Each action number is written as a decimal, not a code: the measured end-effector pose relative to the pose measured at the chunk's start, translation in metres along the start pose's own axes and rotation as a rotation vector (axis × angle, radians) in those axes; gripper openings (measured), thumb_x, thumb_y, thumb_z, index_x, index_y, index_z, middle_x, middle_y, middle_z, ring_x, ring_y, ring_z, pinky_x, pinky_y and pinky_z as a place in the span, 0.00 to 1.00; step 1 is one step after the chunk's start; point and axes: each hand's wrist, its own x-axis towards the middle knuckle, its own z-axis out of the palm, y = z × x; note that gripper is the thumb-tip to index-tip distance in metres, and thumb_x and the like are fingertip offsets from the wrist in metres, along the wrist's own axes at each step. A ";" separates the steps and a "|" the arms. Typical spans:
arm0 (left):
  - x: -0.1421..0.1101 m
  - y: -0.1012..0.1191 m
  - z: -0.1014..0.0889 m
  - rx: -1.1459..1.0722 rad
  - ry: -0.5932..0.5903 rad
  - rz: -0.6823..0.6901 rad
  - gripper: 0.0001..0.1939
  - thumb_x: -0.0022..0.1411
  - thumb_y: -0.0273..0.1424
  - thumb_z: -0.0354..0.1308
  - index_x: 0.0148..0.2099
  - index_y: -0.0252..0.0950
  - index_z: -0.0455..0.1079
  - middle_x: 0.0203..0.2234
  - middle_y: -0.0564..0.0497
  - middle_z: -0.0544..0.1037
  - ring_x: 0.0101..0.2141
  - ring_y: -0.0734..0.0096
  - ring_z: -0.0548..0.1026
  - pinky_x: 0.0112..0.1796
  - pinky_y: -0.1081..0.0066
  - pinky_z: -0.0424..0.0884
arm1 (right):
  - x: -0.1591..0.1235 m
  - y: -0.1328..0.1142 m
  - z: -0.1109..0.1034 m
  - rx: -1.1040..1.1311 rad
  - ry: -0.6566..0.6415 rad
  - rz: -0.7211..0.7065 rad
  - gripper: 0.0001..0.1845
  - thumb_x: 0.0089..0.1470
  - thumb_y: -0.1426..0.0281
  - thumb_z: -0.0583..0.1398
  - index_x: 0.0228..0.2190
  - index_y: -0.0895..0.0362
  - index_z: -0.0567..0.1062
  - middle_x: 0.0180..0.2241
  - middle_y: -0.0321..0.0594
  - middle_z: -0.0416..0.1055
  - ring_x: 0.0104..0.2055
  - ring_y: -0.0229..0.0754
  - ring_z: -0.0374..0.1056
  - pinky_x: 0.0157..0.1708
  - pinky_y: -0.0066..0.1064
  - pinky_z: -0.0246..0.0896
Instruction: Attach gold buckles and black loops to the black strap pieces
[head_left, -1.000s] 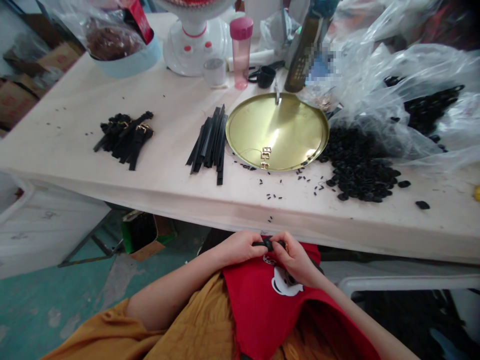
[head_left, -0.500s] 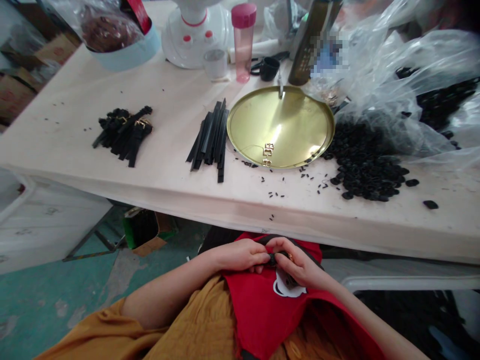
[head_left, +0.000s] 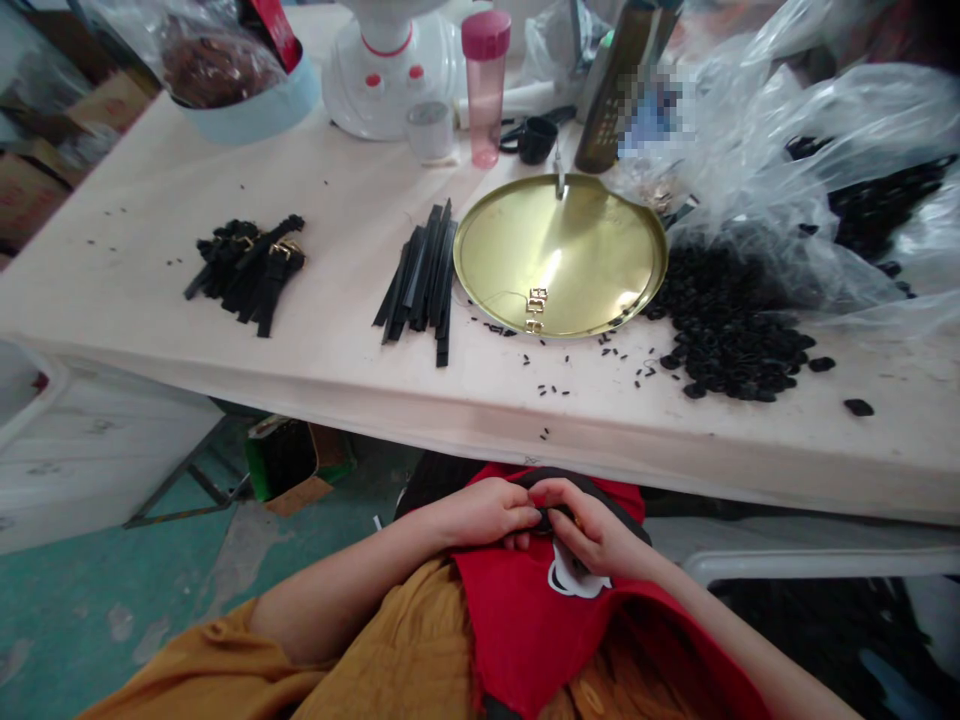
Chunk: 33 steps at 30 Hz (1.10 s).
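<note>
Low over the red apron, just below the table edge, my two hands meet around a small black strap piece. The fingers of my left hand are closed on its left side. My right hand pinches the other side, with a hint of gold metal by its fingers. Much of the piece is hidden by the fingers. On the table in front lies a round gold tray with a few gold buckles. Left of it are flat black straps and a bunch of buckled black straps.
A heap of black oval pieces spills from clear plastic bags at right. Tiny black bits lie before the tray. Behind stand a pink bottle, a black cup and a white machine.
My hands stay together on the black piece, with only slight finger movement. The gold metal by my right fingers shows less than before.
</note>
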 end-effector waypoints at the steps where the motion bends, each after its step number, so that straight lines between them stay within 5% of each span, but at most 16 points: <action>1: 0.000 0.000 -0.001 0.002 0.012 0.006 0.11 0.58 0.33 0.46 0.28 0.32 0.64 0.20 0.55 0.69 0.22 0.79 0.66 0.27 0.77 0.63 | 0.000 0.001 0.002 0.006 0.028 0.023 0.11 0.56 0.71 0.47 0.42 0.56 0.62 0.37 0.41 0.68 0.39 0.38 0.65 0.40 0.31 0.61; 6: -0.002 -0.002 -0.004 -0.007 0.000 0.022 0.10 0.55 0.35 0.50 0.29 0.32 0.65 0.20 0.55 0.70 0.21 0.80 0.66 0.25 0.77 0.62 | 0.002 0.006 0.013 -0.030 0.216 0.128 0.14 0.57 0.66 0.46 0.44 0.56 0.60 0.28 0.37 0.66 0.26 0.37 0.63 0.27 0.29 0.61; 15: 0.004 -0.004 0.013 -0.029 0.091 0.032 0.10 0.55 0.34 0.48 0.29 0.33 0.63 0.19 0.55 0.68 0.19 0.78 0.66 0.21 0.77 0.62 | -0.002 0.010 0.019 -0.027 0.287 0.141 0.14 0.58 0.64 0.45 0.43 0.56 0.60 0.26 0.36 0.65 0.25 0.38 0.62 0.27 0.30 0.59; 25: 0.001 0.020 -0.011 0.459 0.197 0.253 0.17 0.60 0.35 0.42 0.24 0.34 0.64 0.18 0.53 0.69 0.22 0.75 0.65 0.25 0.76 0.57 | 0.005 -0.005 0.000 -0.089 0.313 0.097 0.15 0.59 0.64 0.44 0.44 0.56 0.59 0.20 0.31 0.60 0.21 0.37 0.59 0.23 0.28 0.55; 29: 0.018 0.036 -0.017 0.473 0.169 0.237 0.19 0.61 0.34 0.39 0.26 0.33 0.65 0.19 0.52 0.71 0.20 0.76 0.67 0.24 0.76 0.59 | 0.021 -0.001 -0.010 -0.075 0.443 0.082 0.15 0.58 0.62 0.44 0.43 0.56 0.61 0.20 0.31 0.60 0.20 0.37 0.58 0.21 0.28 0.55; 33: 0.039 0.057 -0.037 0.721 0.428 0.319 0.18 0.62 0.35 0.40 0.32 0.33 0.68 0.27 0.48 0.74 0.28 0.70 0.70 0.30 0.73 0.62 | 0.050 0.008 -0.044 -0.141 0.631 0.093 0.17 0.57 0.60 0.45 0.43 0.57 0.61 0.18 0.32 0.62 0.20 0.39 0.61 0.21 0.29 0.57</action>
